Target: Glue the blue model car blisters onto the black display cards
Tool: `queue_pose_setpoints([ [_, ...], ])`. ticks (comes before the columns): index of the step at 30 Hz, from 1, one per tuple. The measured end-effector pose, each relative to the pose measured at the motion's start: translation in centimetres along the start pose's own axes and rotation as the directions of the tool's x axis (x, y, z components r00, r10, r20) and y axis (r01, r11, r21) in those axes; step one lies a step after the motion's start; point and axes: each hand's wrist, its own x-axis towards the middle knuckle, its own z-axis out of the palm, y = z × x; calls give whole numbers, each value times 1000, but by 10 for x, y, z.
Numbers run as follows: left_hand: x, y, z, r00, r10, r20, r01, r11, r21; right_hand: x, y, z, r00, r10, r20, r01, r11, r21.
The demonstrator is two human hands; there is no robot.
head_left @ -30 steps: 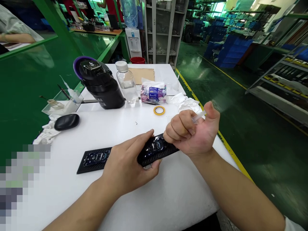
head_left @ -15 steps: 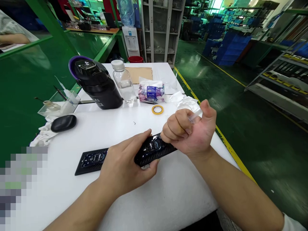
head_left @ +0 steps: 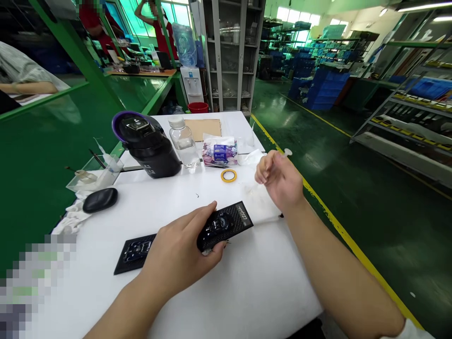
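Note:
A long black carbon-fibre panel [head_left: 231,221] with glossy cut-outs lies across the white table [head_left: 254,287]. My left hand [head_left: 180,252] rests on its middle, thumb and fingers gripping it. My right hand [head_left: 280,181] is lifted off the panel toward the table's right side, fingers closed on a small clear syringe-like applicator [head_left: 286,152] whose tip sticks up above the hand. Crumpled white wipes [head_left: 252,157] lie just past that hand.
At the back of the table stand a black jug with purple lid [head_left: 148,146], a clear bottle [head_left: 182,141], a tissue pack [head_left: 219,153] and a yellow tape ring [head_left: 228,175]. A black case [head_left: 100,199] and a clear tray [head_left: 95,172] sit left. Green floor drops off right.
My right hand has lifted off the panel's right end and moved back and right with the applicator. The left hand stays on the panel. The view has tilted up.

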Motion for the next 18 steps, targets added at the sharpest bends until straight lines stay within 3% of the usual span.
queue_pose_setpoints([
  [1,0,-2,-1,1000,3,9,-3,1000,-15,8,5,-9,996,24,-88,-26,999,-27],
  [3,0,-3,-3,999,34,42,-31,998,-56,21,19,-24,990,49,-135,-57,997,-53],
  [8,4,14,-20,968,206,142,-184,971,-149,26,55,-31,975,210,-78,-221,957,-188],
  [11,-1,29,-40,951,244,191,-221,966,-133,21,61,-25,972,233,-44,-236,938,-255],
  [14,-26,27,-59,944,219,246,-210,976,-61,19,56,-23,979,196,-58,-204,947,-249],
  [18,-90,-6,-78,946,56,320,-80,995,62,20,42,-28,983,56,-174,-85,983,-166],
])
